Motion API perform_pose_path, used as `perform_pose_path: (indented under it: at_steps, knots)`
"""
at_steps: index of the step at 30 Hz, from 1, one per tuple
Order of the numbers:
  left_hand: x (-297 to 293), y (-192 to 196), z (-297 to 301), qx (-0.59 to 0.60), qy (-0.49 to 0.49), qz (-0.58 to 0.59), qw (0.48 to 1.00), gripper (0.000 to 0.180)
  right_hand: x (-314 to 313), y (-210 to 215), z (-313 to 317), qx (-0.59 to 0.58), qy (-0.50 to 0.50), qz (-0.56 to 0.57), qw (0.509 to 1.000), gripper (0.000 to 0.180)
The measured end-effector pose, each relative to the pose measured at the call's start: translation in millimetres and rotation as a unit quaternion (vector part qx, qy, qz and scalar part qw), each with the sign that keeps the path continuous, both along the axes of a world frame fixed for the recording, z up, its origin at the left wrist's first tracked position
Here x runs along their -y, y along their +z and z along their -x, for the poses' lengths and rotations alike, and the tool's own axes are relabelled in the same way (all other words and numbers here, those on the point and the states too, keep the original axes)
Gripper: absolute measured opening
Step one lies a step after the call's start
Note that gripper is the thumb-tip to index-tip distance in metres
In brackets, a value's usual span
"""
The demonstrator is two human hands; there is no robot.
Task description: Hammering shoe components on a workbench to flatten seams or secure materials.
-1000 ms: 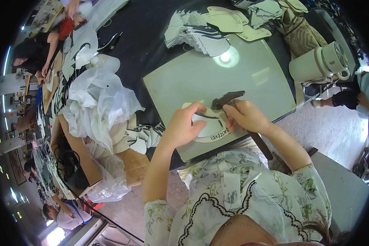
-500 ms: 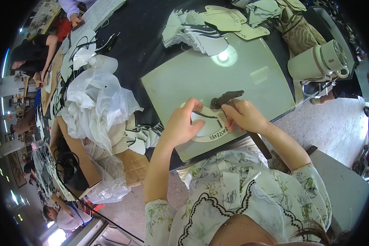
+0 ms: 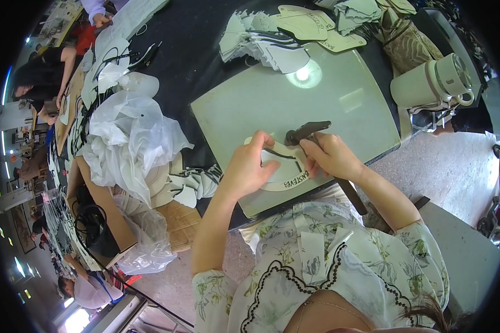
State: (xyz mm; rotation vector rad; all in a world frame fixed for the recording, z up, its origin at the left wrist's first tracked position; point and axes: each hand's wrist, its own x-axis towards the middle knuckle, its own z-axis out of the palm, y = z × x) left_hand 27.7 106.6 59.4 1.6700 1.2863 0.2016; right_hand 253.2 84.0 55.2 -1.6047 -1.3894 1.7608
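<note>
My left hand is at the left side of a cream curved template with dark lettering. Its bent index finger and thumb hold down a white flat piece with a black strip along its upper edge, which lies against the template. In my right hand is a hammer, its dark head resting on or just above the board and its handle slanting toward me. The fingertips of that hand also reach the template's right end. Both pieces lie on a pale green board near its front edge.
Stacked white pieces with black edging and cream templates lie beyond the board. A cream tumbler stands at the right. At the left are a crumpled plastic bag, a cardboard box and more cut pieces. Other people work farther left.
My left hand and the pieces have shifted very slightly. The hammer stays almost in place in my right hand.
</note>
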Motion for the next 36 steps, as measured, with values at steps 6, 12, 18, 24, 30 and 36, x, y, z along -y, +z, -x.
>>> perform_pose_path:
  at_steps: [6, 12, 18, 24, 30, 36]
  knots:
    - [5.9, -4.9, -1.1, -0.018, -0.008, -0.081, 0.997, 0.039, 7.6, 3.9, 11.6, -0.111, -0.024, -0.017, 0.993, 0.032]
    - [23.3, -6.1, 6.2, -0.037, 0.094, -0.084, 0.991, 0.045, 1.2, -8.8, 16.4, -0.047, 0.04, -0.045, 0.997, 0.028]
    - [29.8, -10.1, 19.4, 0.043, 0.131, -0.009, 0.99, 0.044, 4.2, -8.7, 19.9, -0.034, 0.041, -0.065, 0.996, 0.029]
    - [48.3, -10.1, 5.0, -0.056, 0.119, -0.092, 0.987, 0.046, -1.2, -8.7, 25.2, 0.029, 0.08, -0.078, 0.993, 0.036]
    - [78.9, -24.2, -18.6, -0.083, 0.199, -0.194, 0.957, 0.044, -26.5, -1.7, 19.7, 0.109, 0.15, -0.18, 0.966, 0.04]
    - [76.4, -19.6, -17.2, -0.07, 0.213, -0.18, 0.958, 0.041, 9.0, 28.0, 5.2, 0.298, 0.246, -0.244, 0.89, 0.035]
